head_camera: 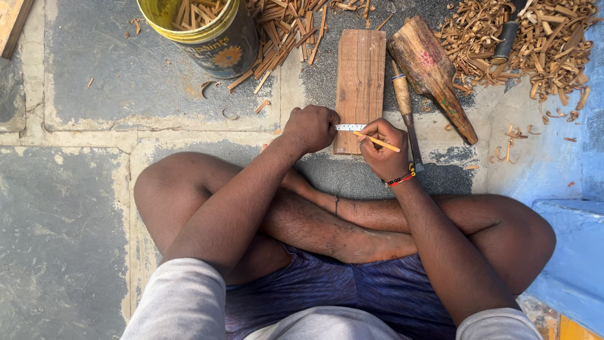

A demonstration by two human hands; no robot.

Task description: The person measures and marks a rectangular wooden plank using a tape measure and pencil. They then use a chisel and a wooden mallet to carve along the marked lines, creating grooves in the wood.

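- A flat rectangular brown wooden plank (360, 82) is laid on the grey stone floor (94, 82), just beyond the crossed legs.
- A white measuring tape (350, 127) is pinned across its near end by the clenched left hand (310, 128).
- A thin yellow pencil (376, 141) is gripped by the right hand (384, 148) at the plank's near right edge.

Bright, even daylight; soft shadows, sharp focus, no glare.

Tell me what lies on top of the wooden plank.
A white measuring tape lies across the wooden plank, pinned by the left hand. The right hand with a pencil covers the plank's near corner.
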